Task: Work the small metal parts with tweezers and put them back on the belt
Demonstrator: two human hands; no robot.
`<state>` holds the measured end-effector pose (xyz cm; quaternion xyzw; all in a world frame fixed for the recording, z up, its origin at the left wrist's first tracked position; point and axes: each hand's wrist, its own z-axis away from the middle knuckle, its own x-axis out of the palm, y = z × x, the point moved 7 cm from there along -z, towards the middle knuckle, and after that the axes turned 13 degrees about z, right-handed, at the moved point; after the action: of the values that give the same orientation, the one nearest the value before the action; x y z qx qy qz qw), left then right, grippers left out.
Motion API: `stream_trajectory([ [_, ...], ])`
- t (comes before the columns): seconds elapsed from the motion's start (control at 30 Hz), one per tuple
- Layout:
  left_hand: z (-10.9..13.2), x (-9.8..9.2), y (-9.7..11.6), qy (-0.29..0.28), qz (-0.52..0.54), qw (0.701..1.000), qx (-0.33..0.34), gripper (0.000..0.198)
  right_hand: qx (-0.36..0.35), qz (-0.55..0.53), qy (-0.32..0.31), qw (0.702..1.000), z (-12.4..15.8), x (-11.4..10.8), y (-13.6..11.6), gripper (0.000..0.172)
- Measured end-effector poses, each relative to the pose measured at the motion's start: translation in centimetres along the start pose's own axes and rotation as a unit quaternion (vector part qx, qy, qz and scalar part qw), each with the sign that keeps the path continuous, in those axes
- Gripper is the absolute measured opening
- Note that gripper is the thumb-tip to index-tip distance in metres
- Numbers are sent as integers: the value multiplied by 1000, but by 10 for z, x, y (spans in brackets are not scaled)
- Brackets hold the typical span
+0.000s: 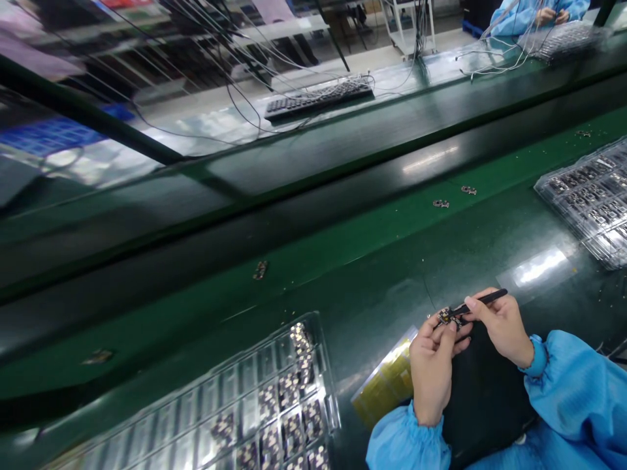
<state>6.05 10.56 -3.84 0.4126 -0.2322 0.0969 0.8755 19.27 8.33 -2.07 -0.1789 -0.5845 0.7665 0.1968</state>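
Between the thumb and fingers of my left hand [434, 365] is a small circuit board [445, 316], dark with metallic and gold parts. My right hand [499, 326] pinches black tweezers [490, 297], whose tip reaches down to the board. The tip's exact contact is too small to make out. Beside my left wrist, a sheet of yellow tape pieces [386, 382] lies on the dark green bench. To the left of it stands a clear plastic tray [235, 365], with similar boards in its right-hand compartments.
Another clear tray of boards [592, 189] lies at the right. Loose boards [441, 203] are scattered along the green strip, one [260, 269] further left. Beyond the ledge are a black keyboard [318, 99], cables and a co-worker's hands [551, 16]. A dark post [88, 108] slants across the upper left.
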Motion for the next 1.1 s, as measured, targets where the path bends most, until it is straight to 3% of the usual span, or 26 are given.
stream_trajectory([
  [0.7, 0, -2, 0, 11, 22, 1000, 10, 34, -42, 46, 13, 998, 5, 1, -5, 23],
  [0.8, 0, -1, 1, 3, 24, 999, 22, 33, -95, 93, 19, 991, 12, 0, -16, 15],
  [0.93, 2, -3, 2, 9, 25, 999, 30, 29, -234, 169, 48, 956, 23, -6, -41, 7],
  [1.1, 0, -13, 23, 52, 17, 998, 27, 36, -240, 187, 101, 947, 16, -21, -41, 12],
])
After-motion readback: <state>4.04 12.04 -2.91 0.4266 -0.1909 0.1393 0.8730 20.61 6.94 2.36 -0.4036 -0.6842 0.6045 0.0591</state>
